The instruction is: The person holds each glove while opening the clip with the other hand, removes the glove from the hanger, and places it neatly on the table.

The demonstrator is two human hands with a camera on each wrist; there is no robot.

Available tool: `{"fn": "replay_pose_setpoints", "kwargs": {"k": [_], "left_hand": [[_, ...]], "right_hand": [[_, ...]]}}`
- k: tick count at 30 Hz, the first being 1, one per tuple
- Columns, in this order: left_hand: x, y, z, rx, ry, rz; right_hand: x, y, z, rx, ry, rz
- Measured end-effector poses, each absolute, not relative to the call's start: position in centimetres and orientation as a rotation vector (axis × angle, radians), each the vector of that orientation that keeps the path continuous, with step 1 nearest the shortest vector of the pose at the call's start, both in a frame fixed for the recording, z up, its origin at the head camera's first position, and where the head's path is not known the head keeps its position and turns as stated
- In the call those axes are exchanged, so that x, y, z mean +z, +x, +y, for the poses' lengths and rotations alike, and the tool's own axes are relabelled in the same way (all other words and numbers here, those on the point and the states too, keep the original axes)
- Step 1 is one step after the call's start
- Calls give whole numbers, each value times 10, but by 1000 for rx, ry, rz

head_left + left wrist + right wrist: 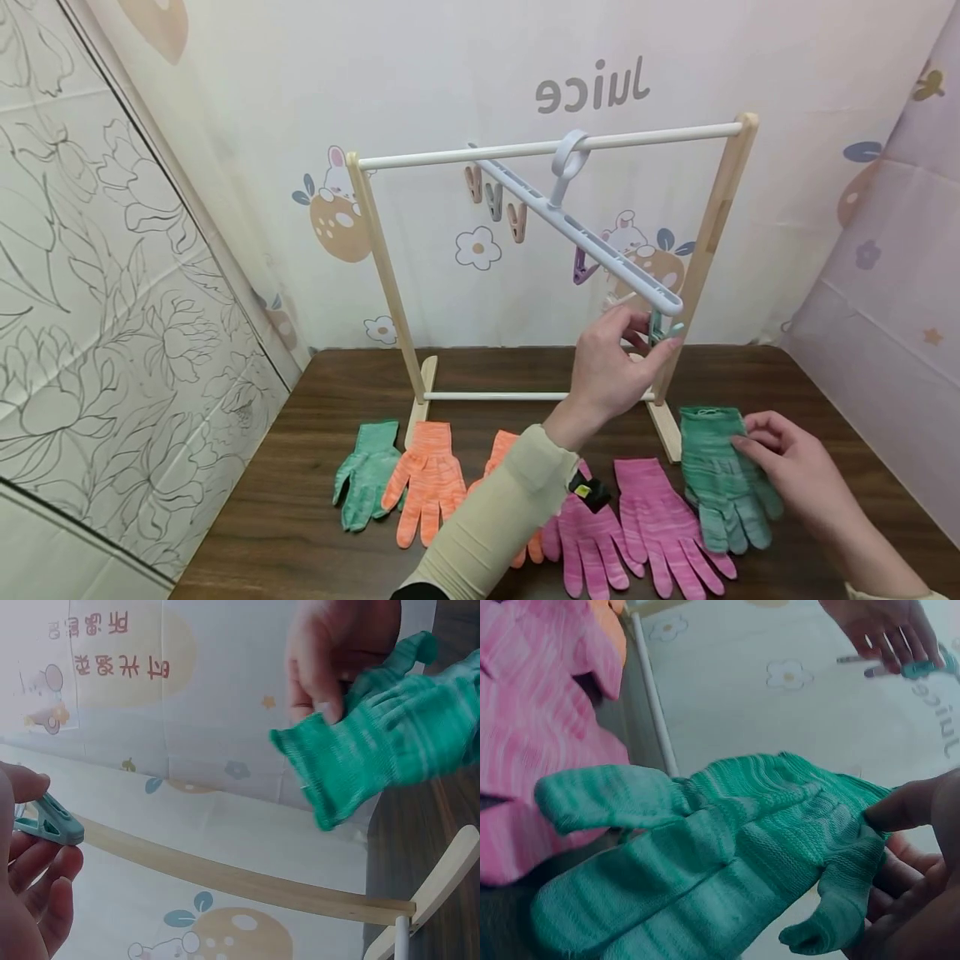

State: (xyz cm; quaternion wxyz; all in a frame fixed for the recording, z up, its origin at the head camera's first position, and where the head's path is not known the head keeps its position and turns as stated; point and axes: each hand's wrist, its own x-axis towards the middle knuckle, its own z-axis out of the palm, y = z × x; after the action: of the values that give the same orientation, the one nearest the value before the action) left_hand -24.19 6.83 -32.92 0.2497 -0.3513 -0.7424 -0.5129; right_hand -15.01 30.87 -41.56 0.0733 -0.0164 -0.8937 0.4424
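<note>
My left hand (611, 358) pinches a teal clothes clip (54, 821) that hangs from the near end of a pale blue hanger (600, 250). With thumb and fingers, my right hand (795, 467) grips a green glove (720, 475) along its side edge near the cuff. In the head view this glove hangs fingers down beside the rack's right foot. The right wrist view shows its palm and limp fingers close up. Further clips, including a purple clip (583, 265) and a grey clip (493, 202), hang along the hanger with nothing in them.
The hanger's ring loops over the top bar of a wooden rack (712, 225). Across the dark table (270, 492) lie another green glove (372, 475), an orange glove (429, 483) and a pink glove (667, 525), with more orange and pink ones partly behind my left arm.
</note>
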Motion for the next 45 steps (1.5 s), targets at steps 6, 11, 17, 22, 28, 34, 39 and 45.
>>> {"fn": "replay_pose_setpoints", "kwargs": {"k": [6,11,17,22,28,34,39,45], "left_hand": [[-328,-241,67,-1390,-970,-2029],[-329,-241,67,-1386,-984,-2023],[-328,-239,66,-1379,-987,-2017],[-325,-236,65,-1363,-1002,-2014],[-324,-233,66,-1365,-1006,-2003],[-325,-231,66,-1392,-1008,-1997],[-327,-231,65,-1410,-1024,-1972],[-334,-229,62,-1425,-1026,-1966]], "right_hand": [[-429,-157,322,1437,-51,-2821],[-444,-161,323,1471,-68,-2918],[-458,-163,323,1398,-36,-2953],[-463,-166,325,1194,-11,-3006],[-463,-167,322,947,45,-3015],[-458,-165,319,865,41,-2982],[-453,-162,313,881,28,-2925],[-449,-157,304,928,8,-2863]]}}
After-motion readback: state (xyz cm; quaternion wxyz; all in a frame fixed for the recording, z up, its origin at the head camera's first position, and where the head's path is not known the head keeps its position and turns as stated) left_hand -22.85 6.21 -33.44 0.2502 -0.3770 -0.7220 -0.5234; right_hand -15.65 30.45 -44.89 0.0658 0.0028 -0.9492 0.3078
